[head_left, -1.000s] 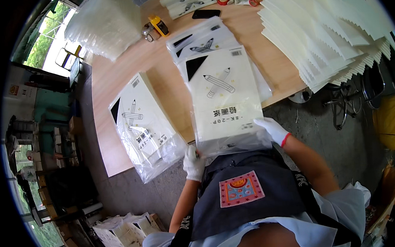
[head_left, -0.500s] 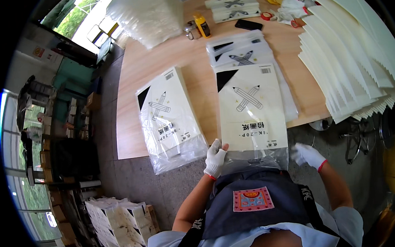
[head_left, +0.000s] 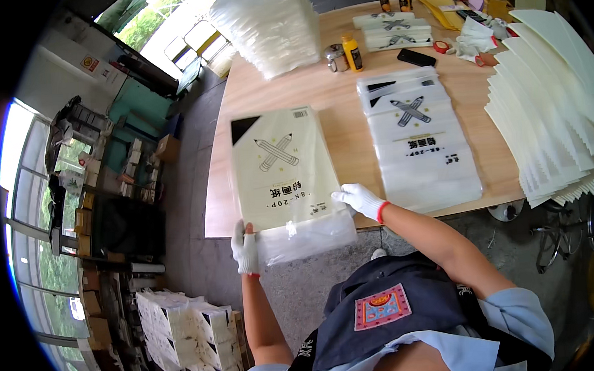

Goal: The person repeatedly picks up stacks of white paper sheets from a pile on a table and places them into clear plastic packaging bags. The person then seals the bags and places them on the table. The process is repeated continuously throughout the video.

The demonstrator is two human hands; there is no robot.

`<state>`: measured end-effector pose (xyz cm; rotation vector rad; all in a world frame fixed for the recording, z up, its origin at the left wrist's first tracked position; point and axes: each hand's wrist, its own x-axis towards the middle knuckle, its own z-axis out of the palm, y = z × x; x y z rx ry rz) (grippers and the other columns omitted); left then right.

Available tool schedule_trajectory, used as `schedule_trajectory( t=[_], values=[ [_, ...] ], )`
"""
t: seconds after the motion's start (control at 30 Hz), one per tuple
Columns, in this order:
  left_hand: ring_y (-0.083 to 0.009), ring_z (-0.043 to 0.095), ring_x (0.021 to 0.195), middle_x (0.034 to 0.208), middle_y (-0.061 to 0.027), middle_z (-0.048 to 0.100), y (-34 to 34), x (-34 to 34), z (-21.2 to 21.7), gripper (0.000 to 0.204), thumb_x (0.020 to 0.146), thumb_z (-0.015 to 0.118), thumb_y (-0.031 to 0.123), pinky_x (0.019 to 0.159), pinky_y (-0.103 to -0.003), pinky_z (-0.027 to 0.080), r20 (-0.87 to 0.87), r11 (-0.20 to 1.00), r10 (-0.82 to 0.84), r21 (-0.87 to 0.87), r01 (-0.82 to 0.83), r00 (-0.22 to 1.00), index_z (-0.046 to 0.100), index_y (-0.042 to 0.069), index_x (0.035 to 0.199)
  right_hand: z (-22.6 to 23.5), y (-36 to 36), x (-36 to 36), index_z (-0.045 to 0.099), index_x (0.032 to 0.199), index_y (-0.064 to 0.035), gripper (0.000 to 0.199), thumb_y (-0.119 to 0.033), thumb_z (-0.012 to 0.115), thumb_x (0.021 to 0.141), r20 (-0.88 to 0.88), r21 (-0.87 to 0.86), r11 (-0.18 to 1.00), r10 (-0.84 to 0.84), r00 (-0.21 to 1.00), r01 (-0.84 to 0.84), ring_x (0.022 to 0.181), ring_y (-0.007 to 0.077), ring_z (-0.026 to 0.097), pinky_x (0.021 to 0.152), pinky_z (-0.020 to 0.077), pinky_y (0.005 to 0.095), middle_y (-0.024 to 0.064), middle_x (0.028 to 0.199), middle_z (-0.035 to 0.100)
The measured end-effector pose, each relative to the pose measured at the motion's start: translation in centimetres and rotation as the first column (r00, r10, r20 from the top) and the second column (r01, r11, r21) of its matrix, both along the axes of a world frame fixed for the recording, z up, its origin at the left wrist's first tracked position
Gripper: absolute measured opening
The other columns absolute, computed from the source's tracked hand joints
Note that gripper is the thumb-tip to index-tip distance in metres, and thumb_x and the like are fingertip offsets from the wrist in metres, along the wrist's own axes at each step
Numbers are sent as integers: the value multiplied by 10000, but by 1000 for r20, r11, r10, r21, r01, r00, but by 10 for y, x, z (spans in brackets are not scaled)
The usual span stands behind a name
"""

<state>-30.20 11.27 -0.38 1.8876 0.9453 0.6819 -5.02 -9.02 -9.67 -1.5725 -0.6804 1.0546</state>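
Note:
A cream pack of drawing paper (head_left: 276, 180) in a clear plastic bag lies at the left front of the table, on top of other bagged packs. Crossed pencils and a black corner mark its cover. The bag's loose end (head_left: 307, 242) reaches past the table's front edge. My left hand (head_left: 245, 250), in a white glove, is closed on the pack's near left corner, thumb on top. At its near right edge, my gloved right hand (head_left: 360, 202) pinches the pack; some of those fingers are hidden. To the right lies a pile of clear printed bags (head_left: 421, 151).
White sheets (head_left: 543, 102) fan out along the right edge. At the back stand a tall stack of clear plastic (head_left: 267, 31), a yellow bottle (head_left: 352, 53) and a glass jar (head_left: 335, 58). A black phone (head_left: 416, 58) lies near spare gloves (head_left: 472, 42). White-wrapped stacks (head_left: 187, 335) stand on the floor.
The cream pack has moved from the bag pile at right onto the packs at left. Both hands have gone left with it, and the right hand now touches its edge. The view has shifted.

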Motion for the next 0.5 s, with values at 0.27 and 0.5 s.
schedule_trajectory(
  t=[0.27, 0.5],
  values=[
    [-386, 428, 1227, 1422, -178, 351, 18, -2, -74, 597, 887, 434, 317, 1007, -406, 373, -677, 971, -56, 133, 197, 734, 262, 189, 1443, -4, -25, -51, 610, 898, 3, 304, -282, 667, 807, 113, -43, 998, -39, 993, 44, 755, 200, 641, 648, 492, 350, 127, 842, 669],
    [-332, 433, 1188, 1269, -151, 498, -48, 120, -46, 508, 784, 636, 99, 1000, -423, 349, -343, 682, -233, 609, 405, 910, 485, 100, 1268, -4, -141, -53, 607, 1004, 10, 271, -200, 632, 835, -172, -199, 980, -5, 985, -30, 630, 127, 629, 571, 499, 259, 86, 799, 677]
  ],
)
